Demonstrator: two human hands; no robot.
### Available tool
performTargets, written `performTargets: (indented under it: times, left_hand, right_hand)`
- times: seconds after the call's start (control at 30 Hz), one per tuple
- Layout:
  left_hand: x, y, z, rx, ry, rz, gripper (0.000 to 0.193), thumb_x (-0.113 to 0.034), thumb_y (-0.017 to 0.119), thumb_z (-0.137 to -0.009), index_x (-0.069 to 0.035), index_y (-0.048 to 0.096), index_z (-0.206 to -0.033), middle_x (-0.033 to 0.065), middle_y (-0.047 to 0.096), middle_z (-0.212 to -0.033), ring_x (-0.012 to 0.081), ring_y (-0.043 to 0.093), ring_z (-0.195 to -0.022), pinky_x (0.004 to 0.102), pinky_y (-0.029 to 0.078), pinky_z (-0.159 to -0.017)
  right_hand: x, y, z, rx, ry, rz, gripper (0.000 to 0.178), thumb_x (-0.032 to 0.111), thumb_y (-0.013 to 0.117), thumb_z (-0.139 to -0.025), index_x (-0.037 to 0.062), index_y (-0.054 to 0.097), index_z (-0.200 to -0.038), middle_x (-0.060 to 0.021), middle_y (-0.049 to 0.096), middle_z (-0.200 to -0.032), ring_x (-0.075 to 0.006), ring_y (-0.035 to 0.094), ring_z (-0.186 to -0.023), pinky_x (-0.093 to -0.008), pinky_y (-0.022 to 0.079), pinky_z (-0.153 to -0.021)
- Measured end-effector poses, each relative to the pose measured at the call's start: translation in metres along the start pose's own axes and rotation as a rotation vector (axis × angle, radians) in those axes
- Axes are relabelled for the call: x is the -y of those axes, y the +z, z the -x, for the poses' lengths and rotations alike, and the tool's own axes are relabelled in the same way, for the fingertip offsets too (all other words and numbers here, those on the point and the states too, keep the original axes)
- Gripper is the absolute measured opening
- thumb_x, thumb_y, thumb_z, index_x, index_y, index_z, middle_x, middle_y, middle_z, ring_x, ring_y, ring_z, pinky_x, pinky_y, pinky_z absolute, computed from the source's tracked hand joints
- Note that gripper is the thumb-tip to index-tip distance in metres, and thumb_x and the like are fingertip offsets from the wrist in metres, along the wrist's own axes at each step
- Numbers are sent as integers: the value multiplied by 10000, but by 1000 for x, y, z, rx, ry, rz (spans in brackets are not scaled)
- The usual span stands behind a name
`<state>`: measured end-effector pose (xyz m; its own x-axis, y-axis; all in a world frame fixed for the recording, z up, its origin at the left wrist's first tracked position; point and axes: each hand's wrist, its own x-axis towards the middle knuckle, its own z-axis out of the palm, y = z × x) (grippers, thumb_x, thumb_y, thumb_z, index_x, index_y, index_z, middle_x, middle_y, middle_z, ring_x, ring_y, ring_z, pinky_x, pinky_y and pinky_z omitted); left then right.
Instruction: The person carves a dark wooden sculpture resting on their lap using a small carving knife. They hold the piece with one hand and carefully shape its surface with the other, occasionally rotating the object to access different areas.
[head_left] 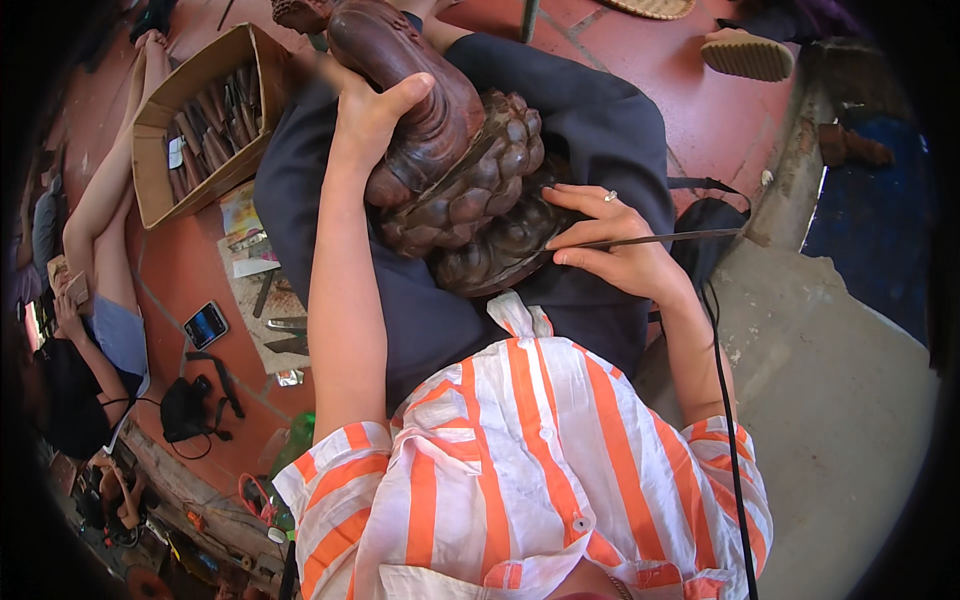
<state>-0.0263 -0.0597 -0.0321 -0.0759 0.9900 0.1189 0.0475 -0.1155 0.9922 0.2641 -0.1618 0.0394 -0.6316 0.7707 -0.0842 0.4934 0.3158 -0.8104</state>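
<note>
Head view, nearest the camera: an orange-and-white striped shirt (520,470) fills the lower middle, both bare forearms running up from it to the lap.

Carving: a dark reddish-brown wooden carving (450,170) lies across the person's lap on dark blue trousers (600,110); it has a smooth rounded upper part and a knobbly, scale-like lower part.

Left hand: the left hand (375,115) is wrapped over the smooth upper part, thumb spread across the top, pressing it down against the lap.

Right hand: the right hand (610,245) is closed around a thin metal carving tool (650,239), held like a pen, its tip touching the knobbly part; a ring shows on one finger.

Hands together: well apart, one on each side of the carving.

How it would handle: it looks dense, stiff and heavy, so I'd judge it needs the lap under it and a full palm on top. The polished dome looks slippery; the knobbly part offers better purchase, though its fine raised detail could chip or bruise.

Where to grip: broad hold on the smooth mass, fingers kept off the worked detail.

Tool: slender and rigid, light, likely sharp at the tip; hold it near the working end.

Around: an open cardboard box of chisels (200,115) on the red floor to the left, a phone (206,325) and loose tools beside it, another person's arm (105,190) alongside.
</note>
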Motion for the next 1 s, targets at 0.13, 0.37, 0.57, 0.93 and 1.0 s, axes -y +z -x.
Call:
performTargets:
  times: [0.13, 0.37, 0.57, 0.93, 1.0]
  left_hand:
    - [-2, 2, 0, 10, -5, 20, 1107, -353, 808, -698, 64, 67, -1406, 192, 313, -1325, 252, 418, -1224, 358, 393, -1023]
    - [-2, 0, 1, 8, 0, -7, 1110, -356, 812, -696, 65, 67, -1403, 204, 296, -1340, 253, 404, -1240, 359, 392, -1025]
    - [-5, 2, 0, 22, -23, 32, 1115, -353, 816, -692, 66, 67, -1403, 203, 310, -1334, 256, 405, -1239, 360, 389, -1028]
    - [-6, 2, 0, 14, 2, 20, 1122, -342, 818, -690, 66, 56, -1406, 200, 312, -1330, 254, 417, -1224, 366, 392, -1024]
    - [-2, 0, 0, 8, -5, 16, 1127, -345, 818, -690, 67, 53, -1407, 201, 311, -1330, 255, 415, -1225, 366, 389, -1026]
  right_hand:
    - [11, 5, -2, -34, 18, 42, 160, 160, 762, -758, 63, 740, -884, -193, 590, -1253, -358, 505, -1202, -417, 410, -979]
    - [-14, -8, -3, 6, 77, -222, 143, 147, 742, -778, 46, 732, -879, -199, 592, -1236, -350, 518, -1177, -416, 397, -983]
    - [10, 6, -2, -34, 58, -6, 135, 132, 743, -767, 41, 728, -866, -172, 600, -1209, -335, 525, -1151, -407, 392, -987]
    - [4, -2, -3, -3, 110, -93, 126, 115, 720, -787, 16, 719, -865, -178, 619, -1201, -325, 543, -1157, -402, 392, -993]
    - [-7, -5, -3, -54, 175, -270, 119, 134, 718, -792, 40, 724, -866, -177, 616, -1198, -324, 553, -1119, -397, 392, -987]
